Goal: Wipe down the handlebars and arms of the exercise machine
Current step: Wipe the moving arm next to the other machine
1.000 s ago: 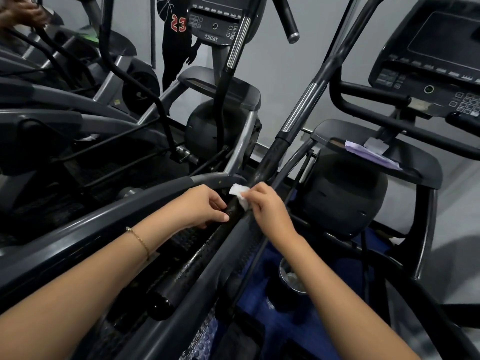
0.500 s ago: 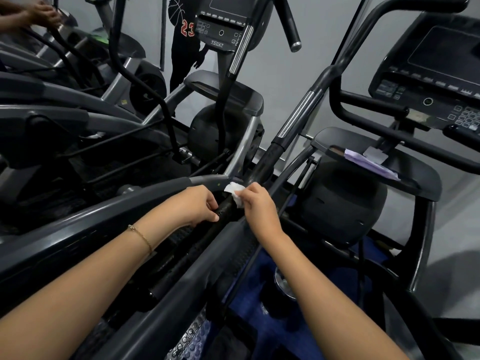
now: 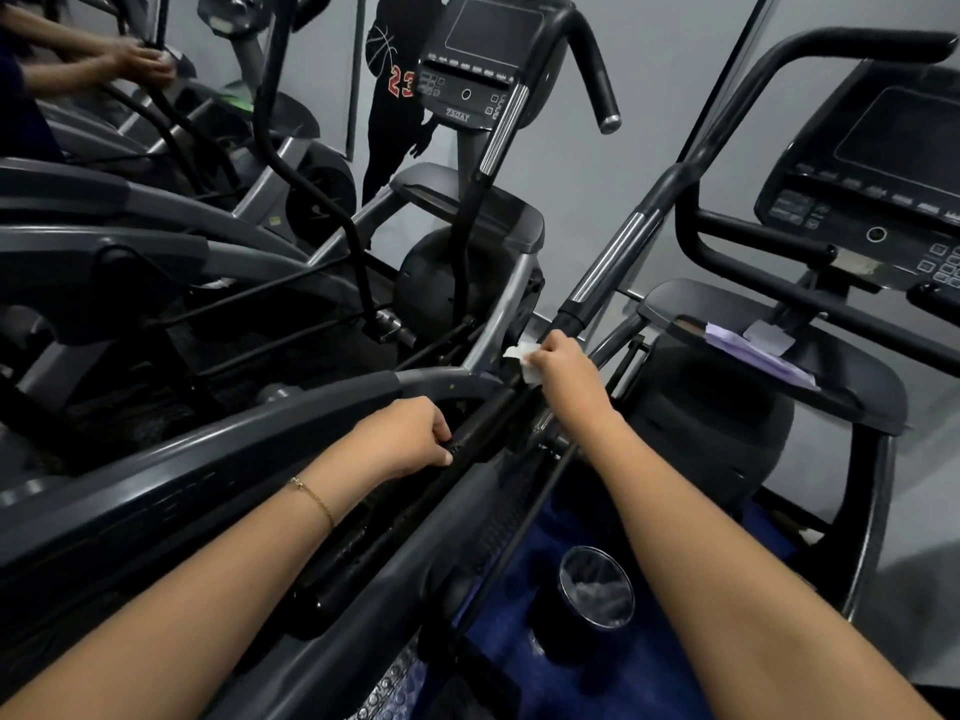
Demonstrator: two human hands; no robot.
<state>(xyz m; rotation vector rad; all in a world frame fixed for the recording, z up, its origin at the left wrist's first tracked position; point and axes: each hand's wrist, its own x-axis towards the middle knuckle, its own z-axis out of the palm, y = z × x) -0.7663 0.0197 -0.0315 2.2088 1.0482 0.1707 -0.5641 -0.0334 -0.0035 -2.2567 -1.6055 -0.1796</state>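
Right grip: my right grip [image 3: 563,374] is curled over a small white wipe [image 3: 521,360], pinching it against the machine's moving arm [image 3: 395,517].
Wipe position: it sits on the black part of the arm, just below the chrome band [image 3: 608,262], with a corner sticking out to the left of my knuckles.
Left grip: my left grip [image 3: 410,439] is lower on the same arm. Its fingers are wrapped round the black tube and the thumb lies along the top. It holds nothing else.
Spacing: the two grips are near each other but apart, with bare tube showing between them.
Arm: it runs diagonally from lower left to upper right. Above the chrome band it goes black again and bends into the handlebar [image 3: 857,46].
Console: the machine's console [image 3: 883,163] is at the right edge, screen dark, with button rows along its lower part.
Neighbouring machine: a second console [image 3: 483,54] stands in the top centre with its own upright bars.
Shelf item: a purple sheet [image 3: 753,356] lies on the dark shelf below the right console.
Floor: a dark cup [image 3: 569,636] with a shiny rim stands on a blue mat [image 3: 644,683], just left of my right forearm.
Wrist: a thin gold bracelet [image 3: 311,498] circles my left wrist.
Background: a person [image 3: 395,80] in a black shirt with a red 23 stands by the grey wall.
Top left: another pair of hands [image 3: 140,59] rests on a machine bar. I cannot tell whether that is a mirror.
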